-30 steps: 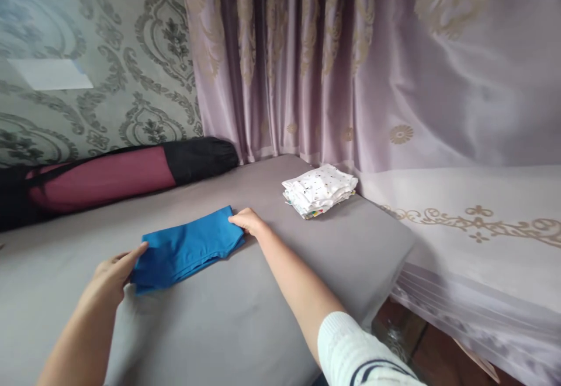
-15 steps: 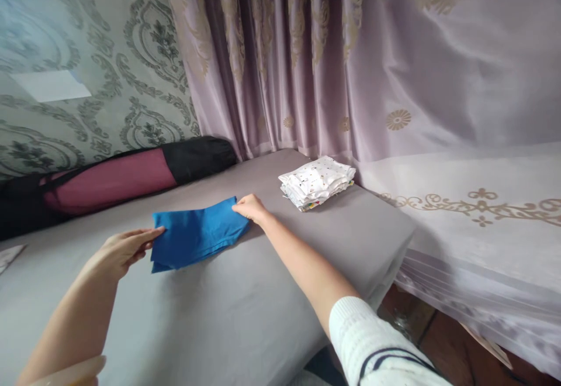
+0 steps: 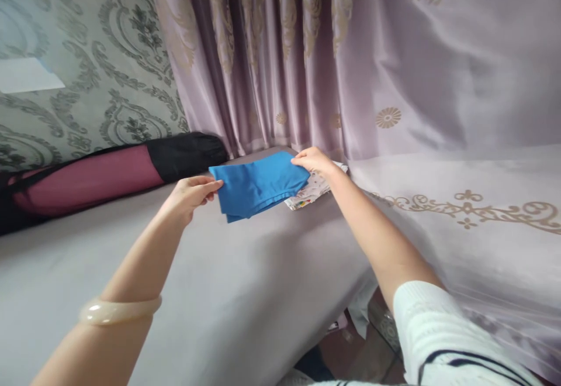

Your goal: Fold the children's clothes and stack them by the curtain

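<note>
A folded piece of blue cloth (image 3: pixel 258 184) hangs between my two hands, above the grey sheet. Its left edge is pinched between the thumb and fingers of my left hand (image 3: pixel 197 194). At the cloth's upper right corner, my right hand (image 3: pixel 314 162) is closed in the same way. Behind and under the right end of the cloth lies a stack of white printed fabric (image 3: pixel 316 190), now partly hidden by the cloth and my right hand. I cannot tell whether the blue cloth touches the stack.
The grey sheet covers a bed (image 3: pixel 131 281). A long black and dark pink bag (image 3: pixel 92 184) lies against the patterned wall at the left. A mauve curtain (image 3: pixel 263 52) hangs behind the bed. Beyond the bed's front right edge, the floor (image 3: pixel 363 357) shows, with some items on it.
Both hands have lifted the blue cloth and carried it right and away from me, to the white stack, which it now partly covers. The view has shifted slightly.
</note>
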`<state>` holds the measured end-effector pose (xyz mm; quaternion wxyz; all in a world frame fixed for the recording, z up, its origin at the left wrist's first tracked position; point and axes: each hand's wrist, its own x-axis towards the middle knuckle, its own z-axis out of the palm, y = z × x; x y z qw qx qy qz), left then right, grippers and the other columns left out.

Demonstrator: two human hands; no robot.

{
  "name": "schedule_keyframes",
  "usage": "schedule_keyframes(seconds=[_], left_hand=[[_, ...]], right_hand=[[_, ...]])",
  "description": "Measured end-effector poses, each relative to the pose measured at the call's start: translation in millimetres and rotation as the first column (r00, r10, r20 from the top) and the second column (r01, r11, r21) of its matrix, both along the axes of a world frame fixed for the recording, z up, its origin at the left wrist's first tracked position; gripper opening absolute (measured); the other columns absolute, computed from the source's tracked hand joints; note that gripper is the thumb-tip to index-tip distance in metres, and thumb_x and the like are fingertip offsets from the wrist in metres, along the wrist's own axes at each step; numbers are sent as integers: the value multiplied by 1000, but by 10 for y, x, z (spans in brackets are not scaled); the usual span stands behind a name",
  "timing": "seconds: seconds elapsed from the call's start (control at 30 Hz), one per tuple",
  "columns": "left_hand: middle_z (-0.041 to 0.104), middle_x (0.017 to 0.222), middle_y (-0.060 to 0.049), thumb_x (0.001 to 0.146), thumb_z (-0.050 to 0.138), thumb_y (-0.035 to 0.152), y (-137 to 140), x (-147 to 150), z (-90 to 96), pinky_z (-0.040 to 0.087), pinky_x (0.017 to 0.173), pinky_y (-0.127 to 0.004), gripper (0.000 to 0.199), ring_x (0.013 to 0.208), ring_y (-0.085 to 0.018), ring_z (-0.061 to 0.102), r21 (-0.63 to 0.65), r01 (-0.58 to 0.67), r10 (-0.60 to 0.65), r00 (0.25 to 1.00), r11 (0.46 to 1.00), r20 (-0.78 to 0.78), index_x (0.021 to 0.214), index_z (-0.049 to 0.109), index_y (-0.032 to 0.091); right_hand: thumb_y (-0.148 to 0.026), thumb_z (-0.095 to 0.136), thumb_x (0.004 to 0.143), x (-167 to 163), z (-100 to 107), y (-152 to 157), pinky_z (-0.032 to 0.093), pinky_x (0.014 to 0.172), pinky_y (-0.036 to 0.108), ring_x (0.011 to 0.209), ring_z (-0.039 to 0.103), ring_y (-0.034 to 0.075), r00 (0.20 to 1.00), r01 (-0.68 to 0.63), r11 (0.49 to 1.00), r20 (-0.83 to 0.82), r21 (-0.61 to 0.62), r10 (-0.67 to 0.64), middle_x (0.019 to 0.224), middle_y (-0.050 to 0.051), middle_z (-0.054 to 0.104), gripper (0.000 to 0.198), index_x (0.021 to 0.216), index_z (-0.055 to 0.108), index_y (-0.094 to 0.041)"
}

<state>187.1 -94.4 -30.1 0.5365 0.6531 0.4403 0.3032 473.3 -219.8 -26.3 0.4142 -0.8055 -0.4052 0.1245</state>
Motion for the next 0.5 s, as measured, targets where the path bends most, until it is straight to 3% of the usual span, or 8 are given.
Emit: schedule_keyframes(seconds=[0.17, 0.3, 0.5], left_hand=[[55, 54, 1, 51, 82, 34, -186, 710, -65, 29, 48, -22, 29, 49, -8, 46, -49, 93, -86, 987, 994, 132, 64, 64, 16], [57, 55, 0, 53, 80, 34, -302, 1206, -184, 27, 47, -22, 27, 49, -8, 45, -53, 109, -97, 977, 993, 191, 63, 63, 16], [57, 56, 1, 56, 76, 31, -367, 1752, -393, 28, 47, -21, 22, 49, -8, 44, -122, 83, -48, 963, 989, 266, 63, 61, 16]], right_hand=[[-28, 68, 76, 632, 163, -179, 48, 68, 26, 74, 65, 18, 947, 190, 973, 285, -128, -147, 68, 3, 69, 13, 74, 74, -16], [-27, 65, 82, 970, 212, -212, 50, 79, 32, 86, 68, 23, 871, 312, 923, 455, -227, -183, 78, 8, 71, 14, 82, 74, -17], [-30, 54, 92, 1296, 217, -111, 50, 85, 37, 103, 63, 28, 774, 378, 897, 609, -229, -170, 106, 16, 69, 26, 105, 72, -15]])
